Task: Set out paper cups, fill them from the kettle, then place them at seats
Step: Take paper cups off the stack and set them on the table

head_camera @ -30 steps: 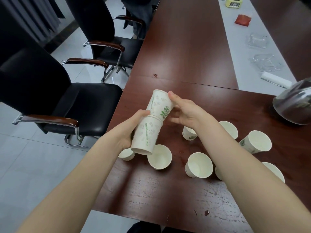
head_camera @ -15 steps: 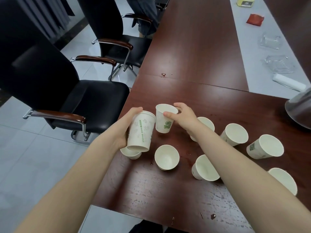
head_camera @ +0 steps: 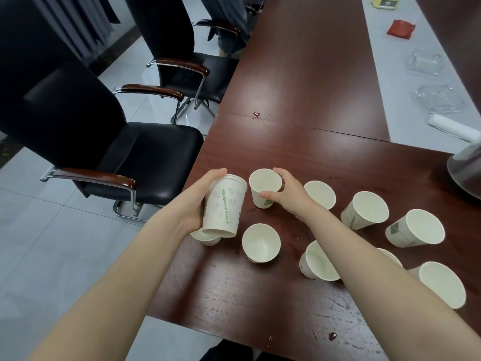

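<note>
Grips with the left hand (head_camera: 196,204) a stack of paper cups (head_camera: 223,207), fingers and thumb curled round its side, thumb tip up at the layered rims on the far end. Holds the stack tilted, near end low over the dark wooden surface (head_camera: 299,74), covering part of a loose cup (head_camera: 207,238) directly beneath; contact between the two not clear.

Pinches with the right hand (head_camera: 290,195) a single paper cup (head_camera: 263,187) just right of the stack, thumb on the near wall, fingers curved over the far rim. Upright, mouth up, green print low on the wall, a narrow gap away from the stack; resting on the surface or just clear of it, cannot tell.

More cups right of the stack, all mouth up and white inside:
- nearest cup (head_camera: 261,243), just right of the stack's low end
- leaning cup (head_camera: 319,261), further right, against the right forearm
- cup behind the right wrist (head_camera: 321,195)
- two printed cups (head_camera: 367,213) (head_camera: 416,231), well to the right
- last cup (head_camera: 442,284), far right and nearest the camera

Kettle (head_camera: 466,175), shiny and rounded, well right of the stack, cut off by the frame edge.

Left of the stack, off the surface, a black office chair (head_camera: 145,157) with wood-capped armrests; a second chair (head_camera: 192,74) beyond it. Far beyond and right of the stack, on a pale strip: clear glass trays (head_camera: 440,99), a white roll (head_camera: 453,128), a red packet (head_camera: 400,28).
</note>
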The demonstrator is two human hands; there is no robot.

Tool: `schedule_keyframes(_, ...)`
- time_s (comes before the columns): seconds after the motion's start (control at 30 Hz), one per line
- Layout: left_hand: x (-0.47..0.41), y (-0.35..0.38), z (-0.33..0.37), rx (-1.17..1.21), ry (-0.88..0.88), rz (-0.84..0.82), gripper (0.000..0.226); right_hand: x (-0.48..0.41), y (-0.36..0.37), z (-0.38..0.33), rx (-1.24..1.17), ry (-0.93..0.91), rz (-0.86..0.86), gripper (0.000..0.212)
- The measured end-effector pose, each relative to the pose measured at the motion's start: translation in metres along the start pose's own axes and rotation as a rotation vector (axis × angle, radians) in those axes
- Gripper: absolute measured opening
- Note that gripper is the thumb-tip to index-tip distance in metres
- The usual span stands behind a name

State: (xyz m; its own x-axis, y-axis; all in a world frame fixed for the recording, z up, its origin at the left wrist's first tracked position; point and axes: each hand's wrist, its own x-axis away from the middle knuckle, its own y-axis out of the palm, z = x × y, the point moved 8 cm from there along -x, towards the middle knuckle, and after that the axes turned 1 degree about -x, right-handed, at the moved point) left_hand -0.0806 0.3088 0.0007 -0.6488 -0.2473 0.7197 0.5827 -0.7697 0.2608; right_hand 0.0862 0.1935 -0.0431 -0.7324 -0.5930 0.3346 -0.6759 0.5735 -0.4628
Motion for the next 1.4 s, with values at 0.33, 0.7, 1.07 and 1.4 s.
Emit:
schedule_keyframes(0.33,0.001,0.011,-0.002,-0.047,0.039,-0.023,0.040,0.013,0.000,-0.015,0.225,0.015,-0.062,0.095)
schedule_keyframes(0.7,0.002,0.013,-0.001,-0.025,0.093,0.004,0.081,0.058,0.008,-0.102,-0.129,-0.217,-0.311,0.014)
schedule_keyframes(1.07,0.010,0.008,-0.005,-0.115,0.069,-0.005,0.030,0.060,0.015,-0.114,-0.122,-0.279,-0.295,0.023)
schedule_keyframes(1.4,0.010,0.002,-0.002,-0.061,0.058,0.016,0.026,0.054,0.022,-0.116,-0.138,-0.237,-0.187,0.026)
